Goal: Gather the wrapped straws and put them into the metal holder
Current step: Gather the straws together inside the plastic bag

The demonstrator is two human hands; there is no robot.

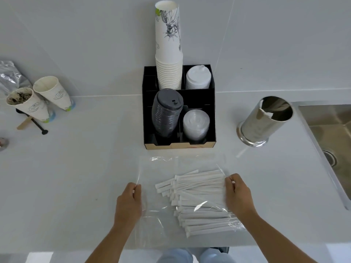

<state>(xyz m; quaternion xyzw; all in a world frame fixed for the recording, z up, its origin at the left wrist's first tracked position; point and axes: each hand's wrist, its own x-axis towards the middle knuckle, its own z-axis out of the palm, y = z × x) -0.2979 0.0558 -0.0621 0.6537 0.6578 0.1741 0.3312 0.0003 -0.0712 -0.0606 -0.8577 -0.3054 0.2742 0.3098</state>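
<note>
Clear plastic bag sheathes the wrapped straws at five o'clock; left hand pinches its mouth, right hand clamps the closed end, likely to slide them out. Metal holder waits at two o'clock.

white counter carries black organizer, metal holder, bagged wrapped straws, paper cups.

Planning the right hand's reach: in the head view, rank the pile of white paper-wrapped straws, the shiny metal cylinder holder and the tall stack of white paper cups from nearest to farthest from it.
1. Pile of white paper-wrapped straws: touching the right hand.
2. Shiny metal cylinder holder: beyond it, right.
3. Tall stack of white paper cups: at the back.
</note>
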